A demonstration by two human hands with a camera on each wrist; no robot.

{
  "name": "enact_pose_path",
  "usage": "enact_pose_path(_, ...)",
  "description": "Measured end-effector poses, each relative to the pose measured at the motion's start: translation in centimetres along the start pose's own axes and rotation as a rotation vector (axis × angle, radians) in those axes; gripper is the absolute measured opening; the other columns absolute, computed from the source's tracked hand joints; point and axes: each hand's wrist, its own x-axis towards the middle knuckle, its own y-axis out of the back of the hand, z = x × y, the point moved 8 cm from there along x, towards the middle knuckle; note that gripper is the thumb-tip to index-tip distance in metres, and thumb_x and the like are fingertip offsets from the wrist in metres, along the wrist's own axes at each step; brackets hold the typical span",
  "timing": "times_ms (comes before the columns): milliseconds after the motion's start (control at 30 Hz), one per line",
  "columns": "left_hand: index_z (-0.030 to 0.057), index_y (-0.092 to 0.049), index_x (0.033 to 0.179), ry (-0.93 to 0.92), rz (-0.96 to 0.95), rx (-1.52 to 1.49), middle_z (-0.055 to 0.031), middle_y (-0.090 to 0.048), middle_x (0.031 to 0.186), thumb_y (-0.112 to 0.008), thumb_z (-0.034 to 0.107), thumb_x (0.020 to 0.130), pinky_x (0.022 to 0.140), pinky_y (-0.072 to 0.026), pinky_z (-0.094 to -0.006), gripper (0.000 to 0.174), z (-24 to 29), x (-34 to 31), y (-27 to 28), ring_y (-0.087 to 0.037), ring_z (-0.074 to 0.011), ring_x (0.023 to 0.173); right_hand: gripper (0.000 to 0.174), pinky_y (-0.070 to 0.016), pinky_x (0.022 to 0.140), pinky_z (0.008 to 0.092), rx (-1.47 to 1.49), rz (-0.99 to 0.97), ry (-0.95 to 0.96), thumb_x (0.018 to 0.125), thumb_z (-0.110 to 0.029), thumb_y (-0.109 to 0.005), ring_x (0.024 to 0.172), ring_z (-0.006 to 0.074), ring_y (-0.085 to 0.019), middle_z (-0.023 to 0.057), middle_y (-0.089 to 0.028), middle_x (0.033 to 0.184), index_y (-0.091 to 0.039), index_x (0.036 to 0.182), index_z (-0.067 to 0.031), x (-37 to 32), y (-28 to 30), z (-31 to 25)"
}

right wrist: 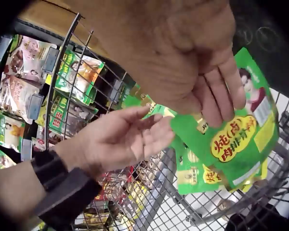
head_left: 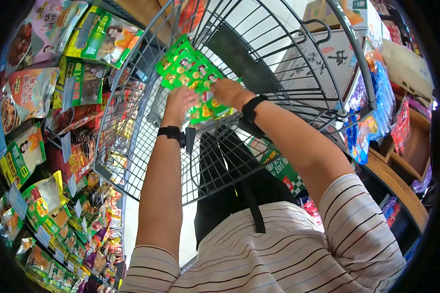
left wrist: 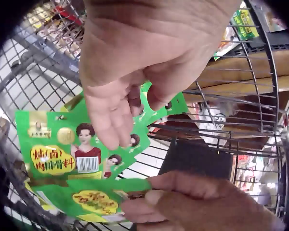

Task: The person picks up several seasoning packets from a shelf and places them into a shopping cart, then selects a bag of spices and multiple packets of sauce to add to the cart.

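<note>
Green packet (left wrist: 94,201), probably light, floppy, suited edge-holding; the right hand (head_left: 231,93) pinched it beside the left hand (right wrist: 118,137), fingers relaxed.

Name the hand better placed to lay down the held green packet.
Likely the right: the right hand pinches the green packet by its edge, while the left hand appears to grip nothing.

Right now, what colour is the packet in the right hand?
The packet is mainly green, with a red-lettered yellow patch; right wrist view shows it best.
</note>
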Motion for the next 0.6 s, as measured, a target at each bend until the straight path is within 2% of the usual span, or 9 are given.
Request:
enact_pose_path(67,-0.0055,-0.05,0.12,0.01,0.0,0.01,-0.0233,-0.057,0.119,-0.059,0.025,0.095,0.088,-0.0579,-0.0428,0.041,-0.4,-1.5,0.7,-0.065,-0.0327,0.106,0.022,-0.0539,0.084,0.044,0.062,0.028,0.1,0.085,-0.012,-0.06,0.099,0.037,-0.068,0.0209,-0.07,0.103,-0.072,0.103,-0.0063,0.3,-0.3,0.5)
enact_pose_path(200,-0.0051,-0.052,0.12,-0.004,0.033,-0.017,-0.022,-0.059,0.117,-0.061,0.027,0.095,0.087,-0.0578,-0.0423,0.041,-0.2,-3.9,1.6,-0.065,-0.0314,0.105,0.026,-0.0518,0.084,0.0473,0.085,-0.003,0.122,0.086,-0.014,-0.056,0.098,0.0394,-0.066,0.0236,-0.069,0.102,-0.071,0.105,-0.0052,-0.5,0.2,0.2)
enact_pose_path(333,-0.003,-0.054,0.115,-0.023,0.024,0.029,-0.021,-0.06,0.115,-0.061,0.026,0.095,0.084,-0.0583,-0.0432,0.036,0.8,-6.2,1.9,-0.066,-0.0307,0.1,0.024,-0.051,0.084,0.0489,0.119,0.099,0.221,0.089,-0.016,-0.051,0.095,0.0406,-0.066,0.0214,-0.069,0.098,-0.068,0.101,-0.0038,-3.4,2.6,-0.4)
enact_pose_path(367,-0.0023,-0.054,0.113,-0.028,0.027,0.052,-0.0203,-0.06,0.114,-0.059,0.028,0.096,0.083,-0.0587,-0.0422,0.035,1.1,-6.8,2.0,-0.066,-0.0295,0.099,0.024,-0.0508,0.08,0.049,0.186,0.171,0.281,0.091,-0.02,-0.051,0.092,0.0413,-0.065,0.0221,-0.068,0.095,-0.066,0.099,-0.0029,-4.6,3.6,-0.4)
enact_pose_path(467,-0.0012,-0.054,0.113,-0.072,0.017,0.123,-0.0189,-0.061,0.113,-0.056,0.028,0.097,0.081,-0.0589,-0.0408,0.034,2.1,-8.4,2.8,-0.067,-0.0283,0.099,0.024,-0.0499,0.075,0.0491,0.215,0.215,0.358,0.093,-0.023,-0.052,0.088,0.0433,-0.064,0.0243,-0.065,0.091,-0.064,0.095,-0.0013,-8.8,6.3,-0.4)
enact_pose_path(533,0.0007,-0.055,0.115,-0.075,0.024,0.158,-0.015,-0.065,0.108,-0.053,0.025,0.097,0.08,-0.0592,-0.0394,0.03,3.0,-9.6,2.9,-0.068,-0.0258,0.096,0.026,-0.0481,0.07,0.0504,0.178,0.244,0.383,0.095,-0.024,-0.054,0.084,0.0458,-0.062,0.0259,-0.063,0.087,-0.062,0.09,-0.0001,-11.8,7.5,0.1)
enact_pose_path(567,0.0013,-0.055,0.115,-0.091,0.035,0.172,-0.0139,-0.066,0.106,-0.053,0.025,0.097,0.08,-0.0592,-0.0391,0.029,3.9,-11.2,2.8,-0.069,-0.025,0.096,0.028,-0.0472,0.068,0.052,0.27,0.272,0.379,0.096,-0.025,-0.054,0.081,0.0471,-0.061,0.026,-0.063,0.084,-0.061,0.087,0.0004,-13.7,8.2,0.1)
enact_pose_path(600,0.0017,-0.055,0.116,-0.166,0.032,0.157,-0.0129,-0.067,0.105,-0.054,0.025,0.097,0.079,-0.0594,-0.0389,0.03,5.0,-12.6,2.9,-0.07,-0.0242,0.096,0.027,-0.0468,0.066,0.0525,0.205,0.269,0.379,0.096,-0.025,-0.055,0.08,0.0475,-0.061,0.0264,-0.062,0.083,-0.061,0.087,0.0003,-14.7,8.0,0.5)
